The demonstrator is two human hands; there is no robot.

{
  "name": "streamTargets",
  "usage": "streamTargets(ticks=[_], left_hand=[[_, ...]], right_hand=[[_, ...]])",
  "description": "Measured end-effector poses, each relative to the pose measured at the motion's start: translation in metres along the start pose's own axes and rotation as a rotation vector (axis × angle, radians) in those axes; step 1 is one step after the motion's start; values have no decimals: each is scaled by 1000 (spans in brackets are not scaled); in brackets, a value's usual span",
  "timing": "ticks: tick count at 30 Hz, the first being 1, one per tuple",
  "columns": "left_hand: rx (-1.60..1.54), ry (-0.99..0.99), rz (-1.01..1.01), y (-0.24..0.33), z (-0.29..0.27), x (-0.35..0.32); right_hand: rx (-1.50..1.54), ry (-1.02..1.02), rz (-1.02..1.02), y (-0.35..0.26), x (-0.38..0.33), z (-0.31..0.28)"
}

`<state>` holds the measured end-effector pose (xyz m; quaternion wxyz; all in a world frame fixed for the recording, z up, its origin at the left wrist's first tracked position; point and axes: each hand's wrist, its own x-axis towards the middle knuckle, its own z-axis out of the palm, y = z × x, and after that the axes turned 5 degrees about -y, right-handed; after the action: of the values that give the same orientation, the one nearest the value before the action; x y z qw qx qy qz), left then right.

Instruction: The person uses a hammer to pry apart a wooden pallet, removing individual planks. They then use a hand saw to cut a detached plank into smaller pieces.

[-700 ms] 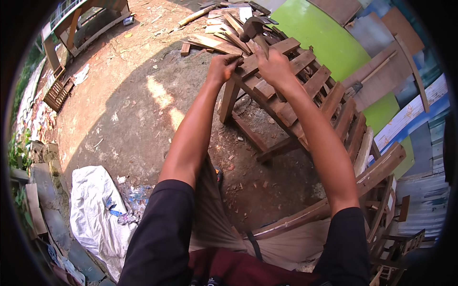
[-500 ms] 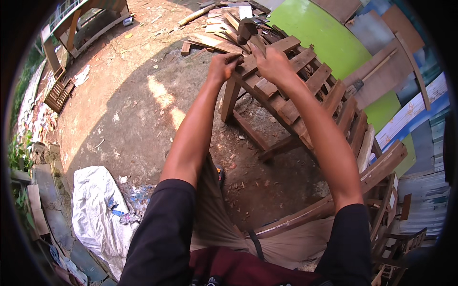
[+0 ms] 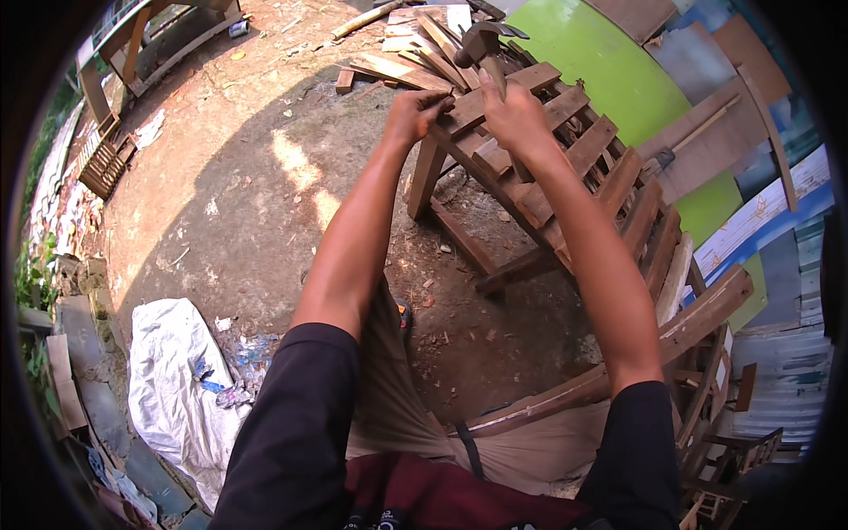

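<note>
**Hammer up over the slatted frame**

Here, top centre of the frame: right hand (image 3: 515, 110) closed around the handle of a hammer (image 3: 484, 42), the dark head standing just above the fist, clear of the wood. Left hand (image 3: 413, 113) sits just to the left, fingers curled over the end of a top slat on the slatted wooden frame (image 3: 565, 168). The two hands are close together, the slat between them. Whether a nail is pinched in the left fingers cannot be told.

The frame runs from upper centre down toward the right edge, tilted, one leg planted on the dirt ground (image 3: 238, 203).

Around it: a heap of loose wood offcuts (image 3: 397, 53) just behind the hands, at the top. A green board (image 3: 609, 71) lies behind the frame, upper right. A long curved wooden beam (image 3: 609, 371) crosses the lower right, over the person's lap. A white sack (image 3: 172, 380) lies lower left, scraps of litter beside it.
</note>
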<state>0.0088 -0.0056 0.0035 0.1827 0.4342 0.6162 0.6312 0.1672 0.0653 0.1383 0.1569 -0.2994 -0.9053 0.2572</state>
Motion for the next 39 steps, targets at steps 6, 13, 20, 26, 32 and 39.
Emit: streamTargets(ticks=[6, 13, 20, 26, 32, 39], left_hand=[[91, 10, 35, -17, -11, 7], [20, -6, 43, -10, -4, 5], [80, -3, 30, -11, -1, 9], [123, 27, 54, -16, -10, 7], [64, 12, 68, -18, -9, 5], [132, 24, 53, -20, -5, 5]], right_hand=[[-27, -83, -31, 1, 15, 3], [-81, -15, -58, 13, 11, 8], [-56, -13, -142, 12, 21, 2], [-66, -97, -50, 1, 18, 4], [-22, -122, -26, 11, 19, 1], [-21, -130, 22, 10, 16, -3]])
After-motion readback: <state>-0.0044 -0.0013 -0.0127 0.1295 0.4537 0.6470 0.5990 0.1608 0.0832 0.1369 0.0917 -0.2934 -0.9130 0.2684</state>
